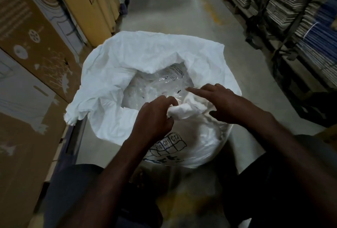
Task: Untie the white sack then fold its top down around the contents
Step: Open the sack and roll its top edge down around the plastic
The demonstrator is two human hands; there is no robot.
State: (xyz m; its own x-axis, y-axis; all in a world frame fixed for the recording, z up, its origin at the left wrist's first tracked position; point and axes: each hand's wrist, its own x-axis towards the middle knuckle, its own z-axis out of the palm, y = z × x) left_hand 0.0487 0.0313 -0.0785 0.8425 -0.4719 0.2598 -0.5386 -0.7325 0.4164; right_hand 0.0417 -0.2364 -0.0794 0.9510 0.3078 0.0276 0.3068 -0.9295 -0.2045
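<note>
The white sack (138, 58) stands on the floor in front of me with its mouth wide open. Clear plastic packets (155, 85) show inside it. The sack's far and left rim stand up crumpled. On the near rim, my left hand (155, 116) grips a bunched fold of the white fabric. My right hand (217, 102) is at the same near rim just to the right, its thumb below the fabric, its forefinger stretched out over the opening and its other fingers curled. Printed squares marked C11 and C12 (170, 142) show on the sack's near side.
Tall cardboard boxes (36, 49) line the left side, close to the sack. Stacks of flattened cartons on pallets (284, 3) fill the right. A bare concrete aisle (173, 12) runs away behind the sack. My knees frame the sack at the bottom.
</note>
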